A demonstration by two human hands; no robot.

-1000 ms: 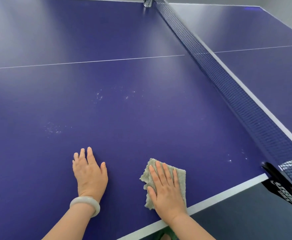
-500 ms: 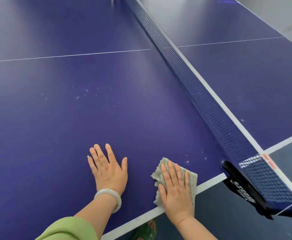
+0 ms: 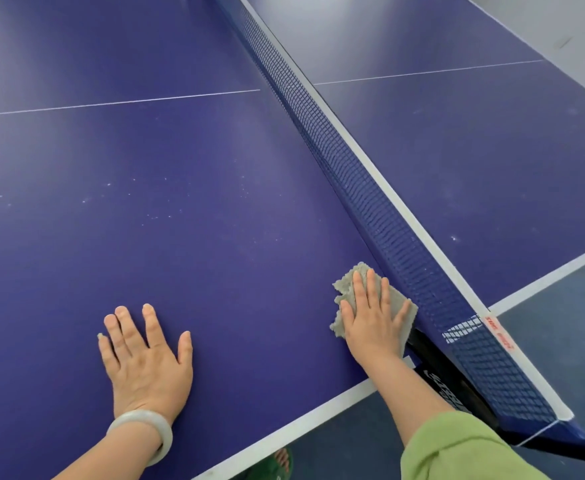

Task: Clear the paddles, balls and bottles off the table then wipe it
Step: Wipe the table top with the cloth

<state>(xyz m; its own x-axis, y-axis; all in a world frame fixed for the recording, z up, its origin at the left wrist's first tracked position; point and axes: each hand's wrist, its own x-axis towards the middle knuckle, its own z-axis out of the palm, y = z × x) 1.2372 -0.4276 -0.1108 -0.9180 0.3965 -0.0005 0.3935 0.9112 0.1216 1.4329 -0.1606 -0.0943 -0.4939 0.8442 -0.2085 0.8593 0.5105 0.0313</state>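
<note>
Blue table (image 3: 180, 237), cloth (image 3: 344, 289) under right fingers (image 3: 370, 289)

Grey cloth (image 3: 343, 285) flat on blue table (image 3: 214, 254); tabletop white-specked

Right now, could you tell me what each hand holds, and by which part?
The right hand presses on the middle of the cloth, not gripping it; the left hand holds nothing.

The left hand (image 3: 147, 362) lies flat, palm down, fingers (image 3: 153, 323) spread, its forearm (image 3: 111, 452) bare. The right hand (image 3: 372, 320) is flat and palm down too, fingers straight and close together, its arm (image 3: 405, 393) stretched farther forward.
</note>
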